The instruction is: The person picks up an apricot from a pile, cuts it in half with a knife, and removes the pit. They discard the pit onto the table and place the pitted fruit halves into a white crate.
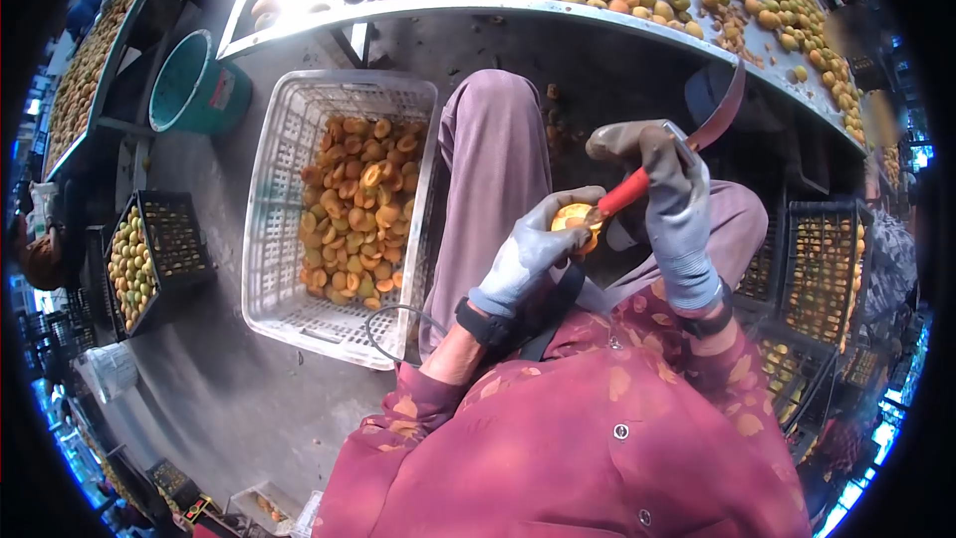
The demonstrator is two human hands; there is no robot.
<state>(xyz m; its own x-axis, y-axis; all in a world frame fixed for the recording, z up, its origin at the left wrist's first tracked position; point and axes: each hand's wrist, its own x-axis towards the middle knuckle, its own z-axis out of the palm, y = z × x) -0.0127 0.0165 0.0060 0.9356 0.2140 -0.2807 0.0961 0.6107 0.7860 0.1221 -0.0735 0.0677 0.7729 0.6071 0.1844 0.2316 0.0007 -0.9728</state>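
My left hand (535, 244), in a grey-white glove, is closed around a cut apricot (573, 222) with its orange flesh showing. Above my lap on the right, my gloved right hand (669, 184) grips a tool with a red handle (624, 193) and a curved metal blade (719, 117) that points up and away. The lower end of the tool touches the fruit. Left of my knees stands a white plastic crate (261, 229) holding many halved apricots (363, 209).
Ahead is a metal-edged table (478, 4) covered with whole apricots. A green bucket (199, 90) stands at the left. Black crates of fruit stand left (174, 234) and right (822, 269). A thin wire loop (370, 331) lies at the white crate's near edge.
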